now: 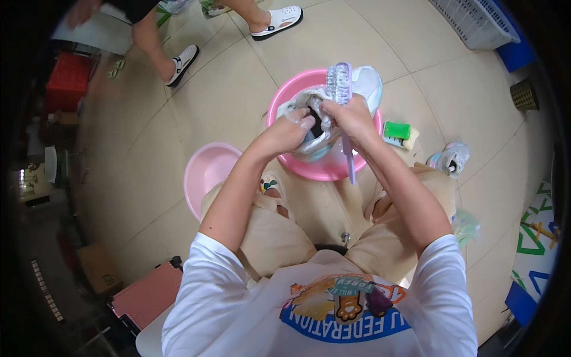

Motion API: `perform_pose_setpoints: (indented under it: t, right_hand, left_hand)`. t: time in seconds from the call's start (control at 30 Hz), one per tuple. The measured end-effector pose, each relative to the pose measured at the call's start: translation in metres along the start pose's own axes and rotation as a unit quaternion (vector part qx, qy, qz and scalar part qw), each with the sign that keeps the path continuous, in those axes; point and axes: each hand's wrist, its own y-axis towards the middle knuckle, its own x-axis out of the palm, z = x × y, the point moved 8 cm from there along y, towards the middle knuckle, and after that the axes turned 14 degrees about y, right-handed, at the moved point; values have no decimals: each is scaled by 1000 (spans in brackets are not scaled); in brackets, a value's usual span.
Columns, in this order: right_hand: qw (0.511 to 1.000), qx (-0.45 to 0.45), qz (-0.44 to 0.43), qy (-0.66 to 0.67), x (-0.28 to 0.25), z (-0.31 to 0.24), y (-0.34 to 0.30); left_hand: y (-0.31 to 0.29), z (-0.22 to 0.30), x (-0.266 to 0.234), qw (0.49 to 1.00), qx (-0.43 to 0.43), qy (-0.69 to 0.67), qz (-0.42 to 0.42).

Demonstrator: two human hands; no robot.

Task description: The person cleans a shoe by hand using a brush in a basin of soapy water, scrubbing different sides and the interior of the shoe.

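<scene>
A wet white sneaker (318, 150) with pale blue parts is held over a pink basin (309, 174), its dark opening facing up. At the left side of that opening, my left hand (291, 131) is closed on the rim, thumb and fingers at the dark inside. My right hand (351, 119) is closed round a purple scrubbing brush (340, 83) and also presses the shoe's right edge. The brush's foamy bristles show beyond the hand, and its handle runs back below the wrist. The fingertips of my right hand are partly hidden.
A lighter pink basin (199, 172) stands at my left knee. Right of the washing basin lie a green soap bar (397, 130) and a second sneaker (451, 159). Another person's white clogs (278, 22) are on the tiles ahead. A white crate (476, 24) stands far right.
</scene>
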Motion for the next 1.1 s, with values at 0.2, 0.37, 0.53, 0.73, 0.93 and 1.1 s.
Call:
perform_pose_setpoints:
  t: [0.2, 0.37, 0.53, 0.73, 0.93, 1.1]
  right_hand:
    - [993, -102, -54, -30, 26, -45, -17]
    - [988, -41, -105, -107, 44, -31, -28]
    - [910, -298, -89, -274, 58, -55, -57]
    - [790, -329, -23, -517, 53, -67, -66]
    - [826, -311, -58, -466, 58, -59, -85]
    - [825, -307, -48, -472, 51, -64, -81]
  left_hand:
    - [16, 14, 26, 525, -68, -842, -106]
    - [19, -5, 42, 582, -193, -790, -1]
    - [18, -11, 42, 566, -202, -797, 48]
    - [21, 11, 34, 492, -138, -859, 28]
    - [15, 2, 30, 499, -166, -848, 65]
    - [7, 2, 29, 522, -151, -838, 39]
